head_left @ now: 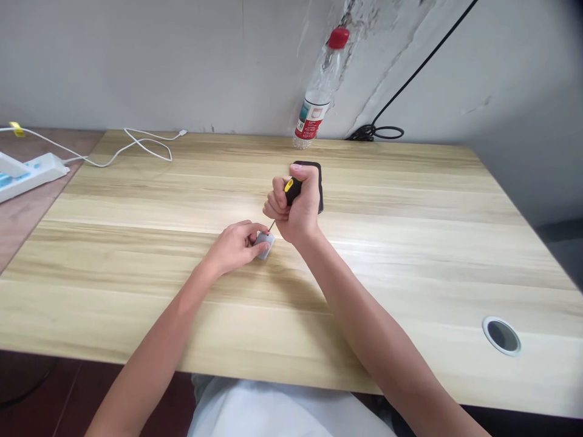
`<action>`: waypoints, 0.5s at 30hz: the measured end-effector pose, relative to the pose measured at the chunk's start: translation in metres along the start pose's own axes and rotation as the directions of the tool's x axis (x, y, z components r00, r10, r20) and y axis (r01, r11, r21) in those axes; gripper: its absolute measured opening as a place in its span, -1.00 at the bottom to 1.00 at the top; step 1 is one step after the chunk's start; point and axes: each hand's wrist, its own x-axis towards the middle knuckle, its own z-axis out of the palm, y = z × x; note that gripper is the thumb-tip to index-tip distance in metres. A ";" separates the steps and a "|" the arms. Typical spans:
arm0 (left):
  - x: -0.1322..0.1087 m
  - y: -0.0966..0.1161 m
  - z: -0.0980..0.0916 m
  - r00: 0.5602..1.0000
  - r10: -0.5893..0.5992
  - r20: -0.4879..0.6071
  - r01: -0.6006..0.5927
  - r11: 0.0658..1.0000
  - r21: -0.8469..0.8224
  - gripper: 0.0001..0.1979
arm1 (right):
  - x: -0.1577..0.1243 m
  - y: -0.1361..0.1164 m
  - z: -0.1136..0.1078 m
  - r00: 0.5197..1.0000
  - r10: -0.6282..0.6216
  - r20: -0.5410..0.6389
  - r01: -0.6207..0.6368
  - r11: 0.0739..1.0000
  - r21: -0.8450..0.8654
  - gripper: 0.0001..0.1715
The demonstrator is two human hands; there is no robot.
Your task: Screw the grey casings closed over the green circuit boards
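Observation:
My left hand [239,244] grips a small pale grey block [264,249], perhaps a charger or plug, on the table top. Its fingers press on the block's far edge and its thumb lies on the near side. Wrapped in my right hand [298,203] is a screwdriver [293,190] with a black and yellow handle. The thin shaft slants down to the left and its tip meets the far end of the block. Whether it enters a hole there is too small to tell. Behind my right hand lies a black phone-like object [320,188], partly hidden.
A clear plastic bottle [314,109] with a red cap stands near the wall. A black cable [364,132] is coiled at the back. On the left are a white power strip [34,173] and a white charging cable [136,142]. A round grommet [501,335] sits front right.

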 end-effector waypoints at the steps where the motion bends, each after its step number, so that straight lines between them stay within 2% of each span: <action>1: 0.000 -0.001 0.000 1.000 0.003 0.002 -0.003 1.000 -0.003 -0.78 | -0.001 0.001 -0.001 1.000 0.013 0.019 -0.013 1.000 0.004 -0.24; 6: 0.000 -0.002 0.001 1.000 0.002 0.001 -0.002 1.000 -0.004 -0.77 | -0.004 0.005 -0.006 0.998 0.058 0.037 -0.058 0.998 0.016 -0.26; 10: -0.001 -0.001 0.000 1.000 0.006 0.005 -0.006 1.000 0.008 -0.76 | -0.003 0.010 -0.009 0.998 0.032 0.055 -0.033 0.999 0.007 -0.27; 13: -0.001 0.000 0.000 1.000 0.009 0.004 -0.009 1.000 0.011 -0.76 | -0.002 0.008 -0.014 0.991 -0.032 0.129 0.043 0.996 -0.080 -0.28; 15: -0.001 0.000 -0.001 1.000 0.017 0.003 -0.017 1.000 0.017 -0.78 | -0.003 0.001 -0.017 0.966 -0.113 0.235 0.165 0.962 -0.216 -0.37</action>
